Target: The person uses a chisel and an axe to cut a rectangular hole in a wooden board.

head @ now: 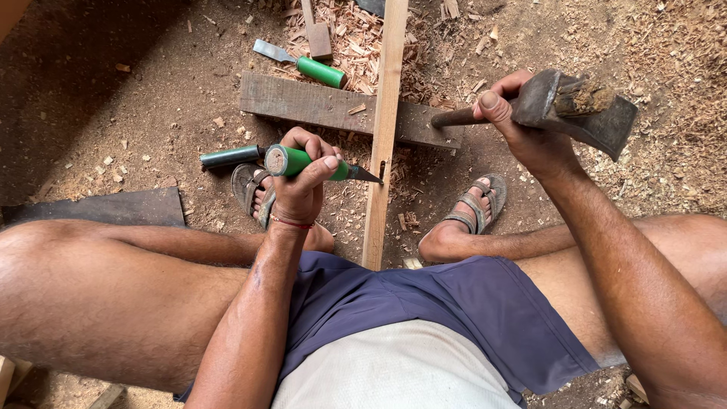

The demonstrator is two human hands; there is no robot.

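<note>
**Head view: chisel set on the strip, axe head raised**

A green-handled chisel (314,163) is gripped in the left hand (299,182), fingers wrapped tight around the handle, its blade tip set at a dark slot in the narrow wooden strip (385,113). The strip is laid across a darker plank (303,102) on the sawdust-covered ground. An axe (564,106) is held up by the right hand (526,129), fingers closed around its short handle, well apart from the chisel. A second green chisel (303,67) is left lying among shavings beyond the plank.
</note>
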